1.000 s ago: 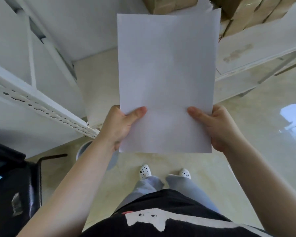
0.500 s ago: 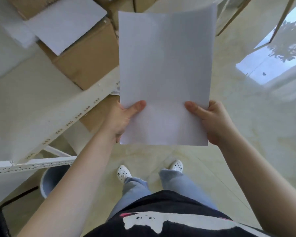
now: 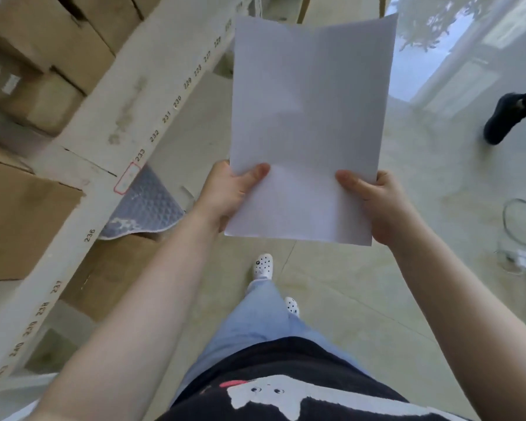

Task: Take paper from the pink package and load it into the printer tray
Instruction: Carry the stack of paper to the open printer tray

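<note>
I hold a stack of white paper [image 3: 310, 117] upright in front of me, above the floor. My left hand [image 3: 230, 192] grips its lower left edge, thumb on the front. My right hand [image 3: 374, 202] grips the lower right edge the same way. The top of the sheets bends slightly back. Neither the pink package nor the printer tray is in view.
A white shelf beam [image 3: 119, 123] with printed numbers runs diagonally on the left, with cardboard boxes [image 3: 28, 71] above and below it. A grey bubble-wrap sheet [image 3: 146, 205] hangs under the beam. Another person's dark shoe [image 3: 507, 117] is at the right. A wire-framed object [image 3: 523, 226] stands on the glossy floor.
My view has swung to the right along the shelving while I walk. The paper stays held in both hands the same way. A person's shoe and a wire object have come into view.
</note>
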`<move>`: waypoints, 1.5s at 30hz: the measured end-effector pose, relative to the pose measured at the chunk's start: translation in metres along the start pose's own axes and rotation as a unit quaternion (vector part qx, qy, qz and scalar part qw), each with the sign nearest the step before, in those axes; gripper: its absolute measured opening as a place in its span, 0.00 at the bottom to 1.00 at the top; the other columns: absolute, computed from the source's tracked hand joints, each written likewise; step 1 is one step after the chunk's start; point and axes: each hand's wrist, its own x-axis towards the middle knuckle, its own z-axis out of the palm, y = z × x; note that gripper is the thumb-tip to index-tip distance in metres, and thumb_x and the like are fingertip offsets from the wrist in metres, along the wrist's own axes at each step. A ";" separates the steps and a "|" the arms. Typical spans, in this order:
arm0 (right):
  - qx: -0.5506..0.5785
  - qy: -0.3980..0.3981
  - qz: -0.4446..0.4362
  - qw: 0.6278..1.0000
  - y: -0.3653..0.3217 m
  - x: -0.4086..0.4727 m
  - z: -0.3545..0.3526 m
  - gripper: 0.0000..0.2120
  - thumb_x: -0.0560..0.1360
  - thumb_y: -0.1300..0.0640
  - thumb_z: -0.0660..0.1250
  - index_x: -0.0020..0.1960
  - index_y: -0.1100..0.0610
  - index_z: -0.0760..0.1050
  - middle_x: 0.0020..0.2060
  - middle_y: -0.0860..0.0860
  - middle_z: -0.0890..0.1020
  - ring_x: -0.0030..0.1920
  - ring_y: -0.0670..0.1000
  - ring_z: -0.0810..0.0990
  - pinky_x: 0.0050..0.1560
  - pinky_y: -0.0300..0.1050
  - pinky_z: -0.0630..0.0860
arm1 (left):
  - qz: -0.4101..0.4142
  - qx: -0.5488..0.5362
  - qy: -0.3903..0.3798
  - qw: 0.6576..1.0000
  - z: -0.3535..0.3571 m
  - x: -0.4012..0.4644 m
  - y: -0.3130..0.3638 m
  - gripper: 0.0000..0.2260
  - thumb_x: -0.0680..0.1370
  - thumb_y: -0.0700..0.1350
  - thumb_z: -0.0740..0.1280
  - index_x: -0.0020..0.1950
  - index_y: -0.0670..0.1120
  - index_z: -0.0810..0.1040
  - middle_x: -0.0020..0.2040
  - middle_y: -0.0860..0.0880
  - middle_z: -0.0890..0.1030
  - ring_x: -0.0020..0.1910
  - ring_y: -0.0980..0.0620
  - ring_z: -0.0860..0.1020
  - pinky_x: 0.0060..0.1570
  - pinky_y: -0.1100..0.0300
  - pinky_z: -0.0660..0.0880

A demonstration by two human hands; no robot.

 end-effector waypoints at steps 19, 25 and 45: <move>0.066 0.188 -0.016 0.980 -0.166 0.257 -0.182 0.02 0.75 0.63 0.67 0.44 0.59 0.78 0.31 0.45 0.85 0.32 0.45 0.83 0.34 0.39 0.80 | -0.024 0.096 -0.186 0.977 0.233 0.344 0.151 0.02 0.75 0.42 0.70 0.46 0.45 0.80 0.34 0.55 0.85 0.34 0.56 0.83 0.36 0.62 0.80; 0.075 0.214 -0.032 0.973 -0.221 0.346 -0.273 0.02 0.75 0.63 0.67 0.45 0.59 0.78 0.32 0.46 0.85 0.32 0.46 0.83 0.35 0.40 0.80 | -0.007 0.104 -0.210 0.972 0.340 0.442 0.192 0.08 0.76 0.40 0.69 0.53 0.40 0.79 0.38 0.51 0.84 0.33 0.57 0.83 0.35 0.63 0.80; 0.054 0.213 -0.026 0.975 -0.418 0.604 -0.513 0.02 0.74 0.60 0.70 0.44 0.59 0.80 0.33 0.47 0.86 0.34 0.48 0.84 0.41 0.45 0.81 | 0.014 0.105 -0.192 0.976 0.612 0.695 0.331 0.02 0.76 0.39 0.68 0.47 0.41 0.79 0.30 0.56 0.83 0.30 0.60 0.82 0.30 0.67 0.76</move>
